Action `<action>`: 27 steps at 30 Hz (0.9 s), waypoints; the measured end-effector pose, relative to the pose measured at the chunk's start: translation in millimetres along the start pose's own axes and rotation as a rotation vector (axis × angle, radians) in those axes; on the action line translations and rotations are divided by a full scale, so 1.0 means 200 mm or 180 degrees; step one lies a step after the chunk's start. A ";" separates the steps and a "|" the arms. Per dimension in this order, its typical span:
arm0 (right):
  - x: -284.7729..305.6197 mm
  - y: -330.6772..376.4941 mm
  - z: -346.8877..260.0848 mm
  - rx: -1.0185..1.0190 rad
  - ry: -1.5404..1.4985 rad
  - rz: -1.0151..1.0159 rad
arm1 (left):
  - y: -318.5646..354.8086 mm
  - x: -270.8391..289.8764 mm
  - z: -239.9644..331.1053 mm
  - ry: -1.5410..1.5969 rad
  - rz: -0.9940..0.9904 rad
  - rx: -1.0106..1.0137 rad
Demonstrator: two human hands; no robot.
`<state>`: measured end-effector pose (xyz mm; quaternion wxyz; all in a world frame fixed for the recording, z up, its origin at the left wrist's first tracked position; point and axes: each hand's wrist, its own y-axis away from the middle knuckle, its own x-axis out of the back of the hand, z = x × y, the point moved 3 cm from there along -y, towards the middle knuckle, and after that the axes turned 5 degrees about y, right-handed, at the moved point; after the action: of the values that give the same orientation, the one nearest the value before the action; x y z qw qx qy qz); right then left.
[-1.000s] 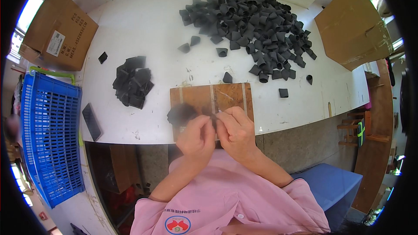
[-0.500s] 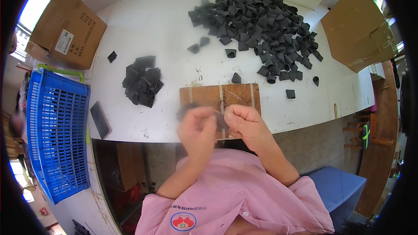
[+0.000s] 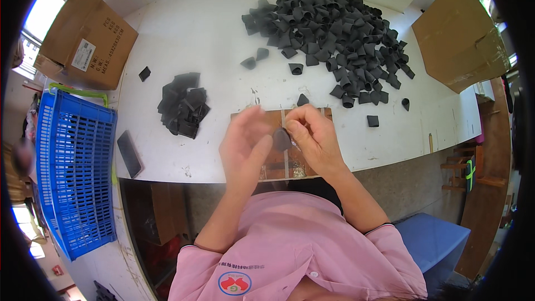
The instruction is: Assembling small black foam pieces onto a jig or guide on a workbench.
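Over the wooden board (image 3: 270, 174), my right hand (image 3: 316, 142) pinches a small dark grey rounded piece (image 3: 282, 139) between thumb and fingers. My left hand (image 3: 243, 144) is just left of that piece, blurred by motion, with its thumb spread from its raised fingers. Its thumb tip is close to the piece; whether they touch, I cannot tell. Just past the board's far edge lies another small dark piece (image 3: 302, 100), partly behind my right hand. To the left sits a small heap of flat dark pieces (image 3: 184, 106).
A large pile of curled dark pieces (image 3: 334, 33) covers the far right of the white table (image 3: 217, 33), with several strays around it. Cardboard boxes stand at the left (image 3: 89, 39) and right (image 3: 460, 36). A blue crate (image 3: 75, 173) and a dark phone-like slab (image 3: 129, 154) are at left.
My hands have moved apart and slightly farther over the board. The left has opened from a closed grip, while the right keeps a dark piece, now more visible.
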<state>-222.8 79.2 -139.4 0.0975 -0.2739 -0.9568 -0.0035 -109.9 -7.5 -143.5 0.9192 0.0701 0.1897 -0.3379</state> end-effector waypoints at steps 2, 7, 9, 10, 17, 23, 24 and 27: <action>0.04 0.05 -0.11 0.0963 0.0855 0.0891 | -0.02 -0.06 0.10 -0.1511 -0.0510 -0.1521; -0.02 0.10 -0.14 0.2045 0.1776 0.1080 | -0.02 -0.06 0.08 -0.1144 -0.0501 -0.1717; -0.03 0.08 -0.15 0.2137 0.2012 0.1178 | 0.00 -0.09 0.10 -0.0267 -0.0008 -0.1202; -0.05 0.08 -0.17 0.2250 0.2230 0.1241 | 0.00 -0.07 0.09 0.0589 0.0519 -0.0684; -0.04 0.06 -0.14 0.2293 0.2146 0.1073 | 0.06 -0.03 0.04 0.0802 0.0452 -0.0232; -0.06 0.08 -0.13 0.2255 0.2396 0.1120 | 0.08 0.00 0.02 0.0386 0.0284 -0.0365; -0.06 0.08 -0.14 0.2252 0.2383 0.1099 | 0.07 0.01 0.01 0.0290 0.0226 -0.0308; 0.02 0.00 -0.16 0.1897 0.1811 0.0430 | 0.05 0.09 -0.03 -0.0544 0.0395 -0.0381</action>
<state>-220.5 79.8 -107.8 0.4330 -0.2840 -0.8307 0.2044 -92.3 -9.6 -155.4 0.9537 -0.0024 0.1257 -0.2732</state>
